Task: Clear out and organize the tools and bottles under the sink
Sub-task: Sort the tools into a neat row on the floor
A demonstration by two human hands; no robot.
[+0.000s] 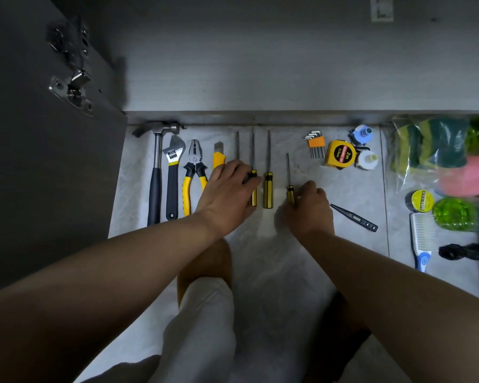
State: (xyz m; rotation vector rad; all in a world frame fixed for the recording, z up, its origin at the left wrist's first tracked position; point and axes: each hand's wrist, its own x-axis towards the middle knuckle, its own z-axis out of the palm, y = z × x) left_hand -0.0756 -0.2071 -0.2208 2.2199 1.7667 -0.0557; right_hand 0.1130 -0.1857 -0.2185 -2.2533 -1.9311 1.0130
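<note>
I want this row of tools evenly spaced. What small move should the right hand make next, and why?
Probably slide the short screwdriver that the right hand pinches a little leftward, toward the yellow-handled screwdriver. The gap between those two looks wider than the gaps between the other screwdrivers in the row.

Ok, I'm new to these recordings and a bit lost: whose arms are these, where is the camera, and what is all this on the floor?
There is one picture, from a camera worn on a person's head, looking down; the arms are their own. On the tiled floor before an open cabinet lies a row of tools: hammer, wrench, pliers, utility knife, screwdrivers, hex keys, tape measure. The right hand grips the short screwdriver by its handle. The left hand lies over the handle of the leftmost screwdriver; whether it grips, I cannot tell.
</note>
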